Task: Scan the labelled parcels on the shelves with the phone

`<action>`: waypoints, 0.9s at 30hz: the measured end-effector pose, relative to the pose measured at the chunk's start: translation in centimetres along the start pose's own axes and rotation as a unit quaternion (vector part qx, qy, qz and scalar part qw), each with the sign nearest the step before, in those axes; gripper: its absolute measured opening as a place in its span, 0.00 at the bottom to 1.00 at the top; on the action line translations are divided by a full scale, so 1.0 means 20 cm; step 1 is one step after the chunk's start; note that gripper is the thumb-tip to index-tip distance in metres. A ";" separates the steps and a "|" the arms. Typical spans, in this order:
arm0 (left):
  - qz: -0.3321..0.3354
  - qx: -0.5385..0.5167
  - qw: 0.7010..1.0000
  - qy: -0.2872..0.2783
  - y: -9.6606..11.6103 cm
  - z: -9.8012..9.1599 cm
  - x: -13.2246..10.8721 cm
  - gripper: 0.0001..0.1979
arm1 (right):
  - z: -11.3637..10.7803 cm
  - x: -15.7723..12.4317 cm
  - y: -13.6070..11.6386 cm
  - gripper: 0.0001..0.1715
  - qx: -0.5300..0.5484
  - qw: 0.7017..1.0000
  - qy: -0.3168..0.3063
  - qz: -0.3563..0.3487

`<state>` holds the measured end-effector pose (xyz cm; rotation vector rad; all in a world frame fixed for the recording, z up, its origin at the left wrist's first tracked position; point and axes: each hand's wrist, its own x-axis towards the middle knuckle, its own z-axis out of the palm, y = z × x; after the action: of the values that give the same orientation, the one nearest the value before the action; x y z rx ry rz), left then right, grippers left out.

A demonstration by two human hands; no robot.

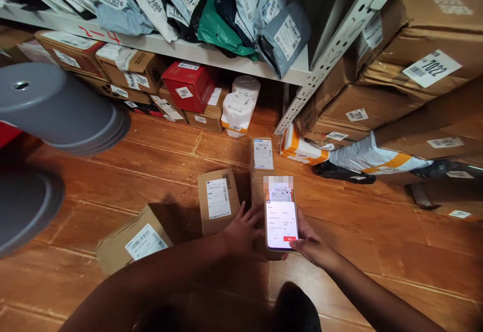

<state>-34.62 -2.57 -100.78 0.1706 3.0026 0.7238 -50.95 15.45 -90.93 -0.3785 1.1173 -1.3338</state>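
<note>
My right hand is wrapped round a smartphone, its thumb near a red button low on the lit screen. My left hand has its fingers spread, holding nothing, beside the phone and at the side of a long cardboard box that the phone partly covers. I cannot tell whether those fingers touch the box. Left of that hand lies a smaller cardboard box with a white label facing up. Further left, another labelled cardboard box sits at an angle on the wooden floor.
Grey plastic stools stand at the left. A white metal shelf holds bagged parcels, with a red box and a white parcel below it. Stacked cartons line the right behind a perforated post.
</note>
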 end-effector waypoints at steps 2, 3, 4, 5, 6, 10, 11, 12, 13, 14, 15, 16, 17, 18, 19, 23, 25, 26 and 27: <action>-0.144 -0.004 0.988 0.052 -0.05 -0.08 -0.16 0.49 | -0.01 -0.02 0.01 0.63 0.011 1.000 -0.006 0.002; -0.240 0.003 0.967 0.085 -0.07 -0.10 -0.26 0.50 | -0.01 -0.04 0.01 0.64 0.013 1.000 -0.011 0.001; -0.322 0.003 0.941 0.100 -0.09 -0.11 -0.36 0.54 | -0.01 -0.05 0.02 0.65 0.012 1.000 -0.014 0.001; -0.377 -0.015 0.921 0.093 -0.11 -0.11 -0.45 0.57 | -0.02 -0.06 0.03 0.66 0.009 1.000 -0.015 0.000; -0.409 -0.052 0.908 0.072 -0.12 -0.09 -0.52 0.60 | -0.02 -0.06 0.04 0.66 0.006 1.000 -0.015 0.002; -0.409 -0.165 0.897 -0.010 -0.20 -0.02 -0.54 0.56 | 0.02 -0.03 0.09 0.65 0.008 1.000 -0.025 0.016; -0.408 -0.159 0.899 -0.018 -0.23 -0.03 -0.48 0.54 | 0.03 -0.02 0.11 0.65 0.007 0.999 -0.030 0.019; -0.402 -0.149 0.903 -0.026 -0.26 -0.05 -0.41 0.54 | 0.05 0.00 0.12 0.65 0.003 0.999 -0.036 0.024; -0.385 -0.142 0.911 -0.038 -0.29 -0.09 -0.35 0.54 | 0.08 0.01 0.13 0.65 -0.003 0.999 -0.041 0.029; -0.356 -0.137 0.923 -0.056 -0.32 -0.14 -0.30 0.55 | 0.10 0.03 0.15 0.66 -0.007 0.998 -0.048 0.034; -0.317 -0.128 0.937 -0.076 -0.34 -0.19 -0.27 0.55 | 0.13 0.04 0.16 0.68 -0.008 0.998 -0.055 0.040; -0.278 -0.109 0.949 -0.096 -0.34 -0.25 -0.27 0.56 | 0.15 0.04 0.17 0.69 -0.007 0.997 -0.059 0.044; -0.245 -0.079 0.960 -0.112 -0.34 -0.30 -0.32 0.56 | 0.17 0.04 0.19 0.70 -0.003 0.997 -0.061 0.048; -0.220 -0.042 0.967 -0.117 -0.31 -0.33 -0.40 0.55 | 0.19 0.04 0.21 0.70 0.001 0.997 -0.060 0.051; -0.206 -0.006 0.972 -0.111 -0.28 -0.36 -0.53 0.51 | 0.21 0.04 0.22 0.69 0.007 0.997 -0.056 0.053; -0.211 0.082 0.974 0.005 -0.09 -0.29 -1.26 0.48 | 0.27 0.06 0.29 0.67 0.033 0.996 -0.054 0.069; -0.308 0.100 0.941 0.101 -0.03 -0.19 -1.59 0.52 | 0.30 0.10 0.33 0.68 0.048 0.994 -0.062 0.075; -0.369 0.093 0.915 0.137 -0.01 -0.13 -1.71 0.55 | 0.31 0.13 0.34 0.67 0.051 0.994 -0.064 0.074; -0.428 0.079 0.885 0.167 0.01 -0.06 -1.80 0.56 | 0.33 0.16 0.34 0.65 0.050 0.994 -0.063 0.067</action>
<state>0.98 -7.28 -98.84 -1.3058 2.9267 0.4168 -42.20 12.12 -94.53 -0.3035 0.9502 -1.2258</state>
